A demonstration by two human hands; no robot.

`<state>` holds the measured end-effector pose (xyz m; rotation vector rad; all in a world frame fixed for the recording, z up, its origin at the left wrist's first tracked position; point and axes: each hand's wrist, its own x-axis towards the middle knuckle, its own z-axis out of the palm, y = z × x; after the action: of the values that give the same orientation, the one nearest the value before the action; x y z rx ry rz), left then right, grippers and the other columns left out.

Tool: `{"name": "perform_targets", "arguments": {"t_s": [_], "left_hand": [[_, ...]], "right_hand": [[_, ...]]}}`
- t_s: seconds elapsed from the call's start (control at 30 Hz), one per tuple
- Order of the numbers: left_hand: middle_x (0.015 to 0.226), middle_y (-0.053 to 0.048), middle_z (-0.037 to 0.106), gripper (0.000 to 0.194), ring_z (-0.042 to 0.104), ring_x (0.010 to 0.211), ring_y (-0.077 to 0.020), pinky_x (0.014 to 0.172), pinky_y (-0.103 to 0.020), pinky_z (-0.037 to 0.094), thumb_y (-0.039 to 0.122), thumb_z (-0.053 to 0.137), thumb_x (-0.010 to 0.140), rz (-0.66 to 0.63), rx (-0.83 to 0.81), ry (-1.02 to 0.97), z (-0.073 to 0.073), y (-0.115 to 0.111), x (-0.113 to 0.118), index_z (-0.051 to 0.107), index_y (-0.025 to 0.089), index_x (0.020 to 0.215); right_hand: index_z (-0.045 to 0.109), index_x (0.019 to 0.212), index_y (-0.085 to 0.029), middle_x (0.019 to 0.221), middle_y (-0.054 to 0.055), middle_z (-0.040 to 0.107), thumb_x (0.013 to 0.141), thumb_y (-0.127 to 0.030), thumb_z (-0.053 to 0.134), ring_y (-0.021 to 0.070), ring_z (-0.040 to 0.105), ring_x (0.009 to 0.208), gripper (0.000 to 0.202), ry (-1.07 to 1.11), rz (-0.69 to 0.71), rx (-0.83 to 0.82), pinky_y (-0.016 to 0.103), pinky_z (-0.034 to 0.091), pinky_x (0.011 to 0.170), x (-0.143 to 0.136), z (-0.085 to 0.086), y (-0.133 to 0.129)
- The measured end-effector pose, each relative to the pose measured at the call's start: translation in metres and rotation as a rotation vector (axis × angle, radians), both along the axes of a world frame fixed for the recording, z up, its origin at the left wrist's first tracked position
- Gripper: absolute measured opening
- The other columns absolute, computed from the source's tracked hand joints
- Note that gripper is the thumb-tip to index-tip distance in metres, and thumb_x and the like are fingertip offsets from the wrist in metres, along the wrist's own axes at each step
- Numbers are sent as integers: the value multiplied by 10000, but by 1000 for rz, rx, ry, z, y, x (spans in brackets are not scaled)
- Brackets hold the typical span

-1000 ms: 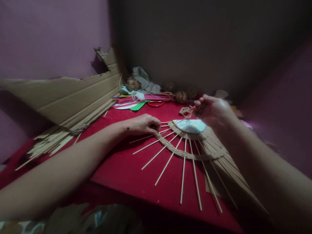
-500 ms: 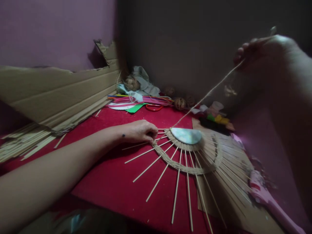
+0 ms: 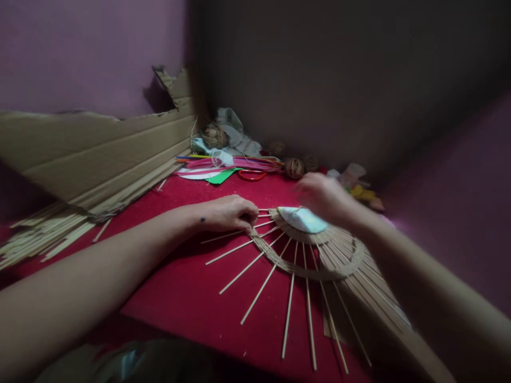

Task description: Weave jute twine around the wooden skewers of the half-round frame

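Note:
A half-round woven piece (image 3: pixel 307 260) lies on the red cloth, with thin wooden sticks (image 3: pixel 259 290) fanning out of a band of jute twine and a pale disc (image 3: pixel 305 218) at its centre. My left hand (image 3: pixel 229 213) presses on the left end of the weave, fingers pinched on the sticks and twine there. My right hand (image 3: pixel 323 198) is blurred, low over the far side of the disc, fingers closed. The twine in it is too blurred to make out.
A large torn cardboard sheet (image 3: pixel 99 154) leans at the left, with a pile of loose sticks (image 3: pixel 40 236) below it. At the back lie twine balls (image 3: pixel 294 167), red scissors (image 3: pixel 251 174), coloured sheets and a cloth. Cardboard (image 3: pixel 383 314) lies under the weave's right side.
My right hand pulled the twine taut, high up to the right, half a second ago; now it has come back down to the disc. My left hand has stayed on the weave.

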<state>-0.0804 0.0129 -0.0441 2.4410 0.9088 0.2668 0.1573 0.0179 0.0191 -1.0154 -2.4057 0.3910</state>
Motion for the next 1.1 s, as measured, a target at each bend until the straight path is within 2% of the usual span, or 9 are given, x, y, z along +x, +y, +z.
{"name": "perform_targets", "arguments": {"t_s": [0.1, 0.2, 0.27, 0.47, 0.57, 0.73, 0.9, 1.1], "left_hand": [[707, 17, 605, 106, 520, 663, -109, 617, -208, 343, 261, 663, 766, 9, -5, -3, 0, -1, 0, 628, 161, 757], [712, 17, 613, 136, 527, 665, -109, 610, -200, 352, 287, 662, 764, 15, -24, 7, -1, 0, -1, 634, 155, 776], [710, 18, 615, 148, 528, 667, -107, 604, -193, 353, 299, 662, 761, 8, -29, 7, -1, 1, -1, 638, 154, 774], [687, 24, 610, 197, 518, 654, -105, 588, -188, 350, 338, 688, 741, 1, -65, -32, -2, 3, -1, 638, 149, 769], [674, 26, 601, 193, 514, 638, -99, 581, -185, 348, 332, 684, 745, -5, -73, -50, -3, 3, -2, 635, 146, 768], [671, 24, 612, 153, 522, 640, -97, 600, -192, 356, 289, 688, 736, -8, -88, -83, -4, 5, -3, 648, 144, 762], [650, 25, 604, 132, 517, 621, -94, 593, -194, 360, 272, 667, 761, -4, -121, -66, -2, 6, -4, 672, 143, 786], [696, 13, 637, 107, 540, 656, -98, 618, -193, 376, 233, 684, 745, -11, -95, -56, -3, 7, -4, 677, 138, 793]], "right_hand": [[703, 766, -191, 896, 77, 654, 787, -93, 625, 204, 539, 875, 127, -255, 163, 3, 375, 424, 805, -20, -39, -35], [669, 757, -156, 820, 74, 642, 846, -98, 573, 185, 505, 805, 142, -304, 64, 89, 347, 410, 774, -28, -57, -51], [657, 741, -142, 784, 63, 640, 842, -100, 594, 165, 505, 768, 126, -263, -7, 83, 306, 403, 737, -30, -58, -55], [671, 764, -142, 740, 44, 668, 834, -128, 576, 132, 558, 668, 119, -214, -148, -112, 254, 383, 630, -43, -45, -80], [685, 776, -153, 736, 41, 680, 833, -118, 542, 133, 578, 670, 158, -237, -136, -123, 258, 391, 641, -52, -49, -91], [692, 808, -141, 802, 74, 681, 854, -152, 532, 161, 596, 746, 167, -299, -126, -39, 280, 406, 683, -53, -63, -99], [708, 817, -155, 783, 65, 670, 850, -140, 528, 174, 587, 761, 183, -307, -103, 25, 306, 407, 707, -49, -62, -104], [706, 810, -167, 766, 27, 700, 823, -92, 554, 118, 598, 692, 169, -102, -19, -228, 248, 424, 670, -57, -51, -106]]}}
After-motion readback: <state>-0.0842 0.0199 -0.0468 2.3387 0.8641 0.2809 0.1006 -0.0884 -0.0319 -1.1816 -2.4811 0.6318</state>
